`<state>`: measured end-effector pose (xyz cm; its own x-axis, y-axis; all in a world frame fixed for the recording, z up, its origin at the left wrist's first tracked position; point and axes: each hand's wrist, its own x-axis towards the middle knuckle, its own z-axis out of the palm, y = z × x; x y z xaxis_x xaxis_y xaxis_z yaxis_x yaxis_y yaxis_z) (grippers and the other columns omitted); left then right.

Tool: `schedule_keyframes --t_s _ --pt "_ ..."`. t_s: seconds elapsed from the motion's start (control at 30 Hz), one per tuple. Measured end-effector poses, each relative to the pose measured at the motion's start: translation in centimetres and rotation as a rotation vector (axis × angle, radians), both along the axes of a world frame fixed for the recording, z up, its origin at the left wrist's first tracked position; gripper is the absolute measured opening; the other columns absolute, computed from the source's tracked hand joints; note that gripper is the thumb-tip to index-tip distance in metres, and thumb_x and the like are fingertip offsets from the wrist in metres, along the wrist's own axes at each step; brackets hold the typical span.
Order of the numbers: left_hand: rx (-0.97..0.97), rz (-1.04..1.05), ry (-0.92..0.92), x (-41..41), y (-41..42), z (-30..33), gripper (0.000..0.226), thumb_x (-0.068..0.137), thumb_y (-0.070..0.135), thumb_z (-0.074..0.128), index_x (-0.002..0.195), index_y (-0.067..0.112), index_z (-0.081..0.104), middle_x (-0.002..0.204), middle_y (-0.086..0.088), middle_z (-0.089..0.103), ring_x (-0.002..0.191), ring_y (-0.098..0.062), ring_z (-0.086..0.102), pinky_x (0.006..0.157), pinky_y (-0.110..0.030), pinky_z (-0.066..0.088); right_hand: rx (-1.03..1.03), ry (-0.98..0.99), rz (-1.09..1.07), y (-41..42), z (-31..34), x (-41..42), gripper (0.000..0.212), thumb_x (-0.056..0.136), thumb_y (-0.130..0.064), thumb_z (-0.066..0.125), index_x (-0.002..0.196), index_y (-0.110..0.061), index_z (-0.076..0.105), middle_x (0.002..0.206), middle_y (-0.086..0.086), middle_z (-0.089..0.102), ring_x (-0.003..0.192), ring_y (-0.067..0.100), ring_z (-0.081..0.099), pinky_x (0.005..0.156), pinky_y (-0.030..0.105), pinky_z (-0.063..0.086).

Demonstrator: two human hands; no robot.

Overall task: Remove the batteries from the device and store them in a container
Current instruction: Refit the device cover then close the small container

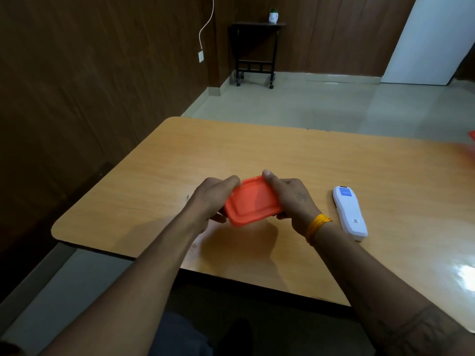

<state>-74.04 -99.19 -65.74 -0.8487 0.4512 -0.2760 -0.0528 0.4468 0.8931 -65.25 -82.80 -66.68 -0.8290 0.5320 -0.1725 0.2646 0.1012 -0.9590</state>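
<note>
A small container with an orange lid (pixel 251 203) is held just above the wooden table (pixel 334 163), tilted toward me. My left hand (pixel 210 199) grips its left end and my right hand (pixel 290 196) grips its right end, thumb on the lid's far edge. The container's body under the lid is hidden by my fingers. A white remote-like device (pixel 349 213) lies back side up on the table, just right of my right wrist, with a blue label near its far end. No batteries are in view.
An orange object (pixel 471 136) shows at the table's far right edge. The table's front edge runs close to my lap. Beyond the table, a dark side table on wheels (pixel 255 51) with a small potted plant stands by the wall.
</note>
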Motion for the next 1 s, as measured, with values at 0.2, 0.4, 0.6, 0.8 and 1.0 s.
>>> schedule_keyframes --t_s 0.2,0.4,0.6,0.8,1.0 --pt "-0.030 0.017 0.150 0.5 1.4 -1.9 0.064 0.099 0.068 0.050 0.072 0.011 0.061 0.057 -0.008 0.058 0.046 -0.026 0.056 0.050 -0.030 0.045 -0.038 0.033 -0.205 -1.3 -1.5 -0.3 0.069 0.095 -0.072 0.055 0.096 -0.005 0.074 0.092 0.019 0.078 0.083 0.037 0.076 0.066 0.050 0.065" --pt "-0.032 0.126 0.196 0.5 3.1 -2.1 0.053 0.101 0.051 0.042 0.073 0.012 0.063 0.074 -0.008 0.063 0.074 -0.033 0.062 0.067 -0.037 0.047 -0.068 0.053 -0.268 -2.9 -3.5 -1.0 0.104 0.066 -0.107 0.025 0.082 -0.016 0.072 0.087 0.011 0.077 0.085 0.039 0.074 0.081 0.060 0.062" --pt "0.003 0.181 0.200 -0.4 2.8 -2.3 0.066 0.103 0.067 0.038 0.076 0.013 0.064 0.083 -0.009 0.065 0.080 -0.033 0.063 0.072 -0.039 0.046 -0.021 0.164 -0.230 -4.3 -2.4 -0.9 0.067 0.103 -0.068 0.042 0.064 -0.015 0.053 0.059 0.003 0.053 0.054 0.023 0.053 0.053 0.033 0.041" --pt "-0.066 0.186 0.225 -0.7 2.5 -2.0 0.068 0.105 0.064 0.038 0.091 0.006 0.070 0.091 -0.012 0.068 0.088 -0.036 0.065 0.075 -0.040 0.050 -0.029 0.133 -0.244 -4.7 -1.9 -1.0 0.066 0.101 -0.067 0.045 0.070 -0.012 0.062 0.068 0.007 0.063 0.062 0.026 0.063 0.050 0.038 0.051" --pt "-0.164 0.190 0.289 -1.0 1.2 -1.5 0.064 0.107 0.058 0.038 0.072 0.010 0.061 0.074 -0.008 0.062 0.079 -0.034 0.060 0.058 -0.035 0.034 0.074 0.101 -0.306 -7.0 -2.8 -0.4 0.043 0.087 -0.071 0.055 0.102 -0.030 0.057 0.094 -0.004 0.066 0.089 0.025 0.071 0.076 0.056 0.064"
